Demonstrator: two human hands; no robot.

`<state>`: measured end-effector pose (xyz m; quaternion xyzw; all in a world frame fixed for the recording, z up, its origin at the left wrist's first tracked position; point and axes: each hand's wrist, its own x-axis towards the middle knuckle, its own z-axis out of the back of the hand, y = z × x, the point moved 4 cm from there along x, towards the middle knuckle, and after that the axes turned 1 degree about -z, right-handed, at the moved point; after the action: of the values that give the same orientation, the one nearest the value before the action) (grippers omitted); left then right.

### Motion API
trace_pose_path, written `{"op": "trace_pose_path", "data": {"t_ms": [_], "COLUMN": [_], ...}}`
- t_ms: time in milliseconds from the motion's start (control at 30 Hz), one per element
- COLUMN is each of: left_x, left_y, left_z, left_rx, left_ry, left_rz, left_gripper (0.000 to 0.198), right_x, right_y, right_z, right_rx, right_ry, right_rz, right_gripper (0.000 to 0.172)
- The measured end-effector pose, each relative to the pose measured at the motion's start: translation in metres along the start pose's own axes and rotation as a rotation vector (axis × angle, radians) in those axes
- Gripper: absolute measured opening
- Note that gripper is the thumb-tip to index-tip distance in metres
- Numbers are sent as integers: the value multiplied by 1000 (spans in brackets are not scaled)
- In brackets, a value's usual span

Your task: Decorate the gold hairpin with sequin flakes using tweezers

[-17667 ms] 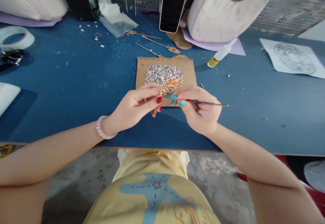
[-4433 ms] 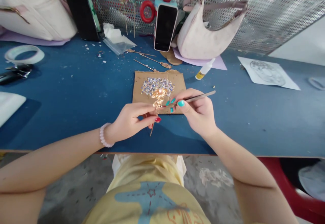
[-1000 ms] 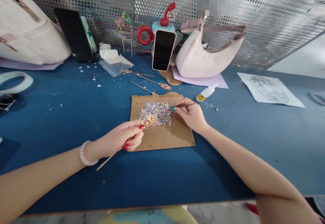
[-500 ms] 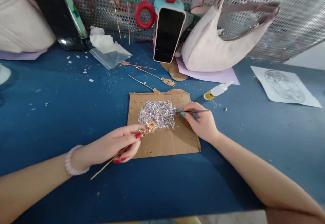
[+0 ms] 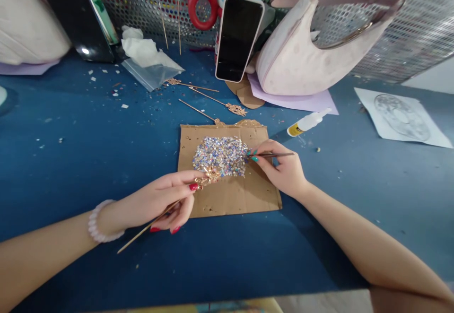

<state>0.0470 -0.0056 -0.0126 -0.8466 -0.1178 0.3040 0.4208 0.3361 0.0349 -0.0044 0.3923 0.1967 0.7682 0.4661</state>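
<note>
My left hand (image 5: 170,197) is closed around a gold-coloured hairpin (image 5: 210,176), a long stick with an openwork ornament at its head. The ornament hangs over the near left edge of a patch of tiny rhinestones (image 5: 222,156), mixed silver, blue and white. Under them lies a piece of brown cardboard (image 5: 244,195). My right hand (image 5: 282,166) pinches a thin dark pointed tool (image 5: 275,154) between thumb and fingers; whether it is tweezers or a picking stick I cannot tell. Its tip is at the right edge of the rhinestones.
Behind the cardboard lie more gold hairpins (image 5: 236,109). A small glue bottle (image 5: 307,123) lies to the right, and a printed paper (image 5: 402,117) farther right. At the back stand a phone (image 5: 239,39) and a pale handbag (image 5: 301,62); a plastic bag (image 5: 152,74) with tissue lies left.
The view has shifted slightly. The fingers of my left hand have loosened a little lower down, and the hairpin's stick has tilted slightly. My right hand keeps its tool at the rhinestones.
</note>
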Motion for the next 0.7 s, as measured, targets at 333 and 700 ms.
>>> {"op": "trace_pose_path", "data": {"t_ms": [333, 700], "left_x": [-1, 0], "left_y": [0, 1], "left_z": [0, -1], "left_rx": [16, 10], "left_ry": [14, 25], "left_rz": [2, 55], "left_gripper": [68, 69], "right_x": [34, 38], "right_y": [7, 13], "right_z": [-12, -21], "right_rx": [17, -4], "right_ry": [30, 85], "right_rz": [37, 146], "right_gripper": [8, 13]}}
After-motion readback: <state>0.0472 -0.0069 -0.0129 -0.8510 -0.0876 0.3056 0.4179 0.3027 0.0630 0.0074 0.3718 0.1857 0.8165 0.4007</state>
